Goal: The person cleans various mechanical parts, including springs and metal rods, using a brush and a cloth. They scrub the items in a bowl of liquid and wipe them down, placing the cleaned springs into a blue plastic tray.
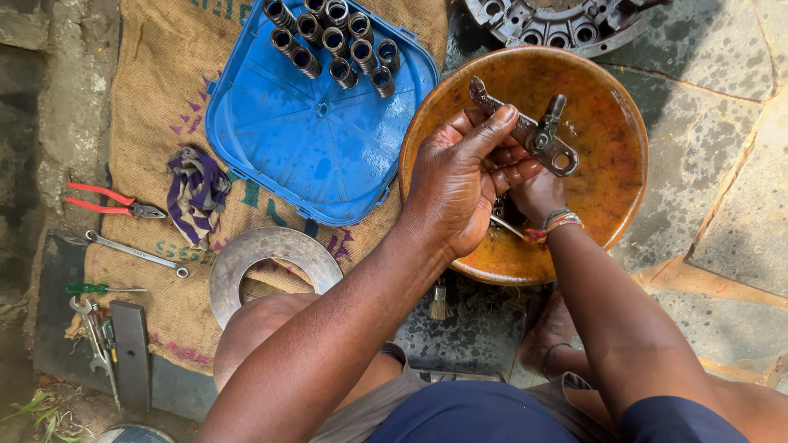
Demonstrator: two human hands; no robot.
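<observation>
Both my hands are over an orange-brown bowl point(611, 123) that holds some liquid. My left hand point(460, 176) is shut on a greasy metal lever part point(533, 131) with a ring end and a side pin, held above the bowl. My right hand point(538, 193) is tucked under it, fingers curled against the same part; beaded bracelets sit on that wrist. Whether the right hand holds something else is hidden by the left hand.
A blue plastic lid point(316, 139) on burlap sacking point(156, 90) carries several dark metal cylinders point(332, 41). Left of it lie a rag point(197, 193), red-handled pliers point(111, 201), a spanner point(135, 250), a steel ring point(267, 262), more tools point(103, 328). A brush point(441, 302) lies below the bowl, a round machine part point(558, 20) at the top.
</observation>
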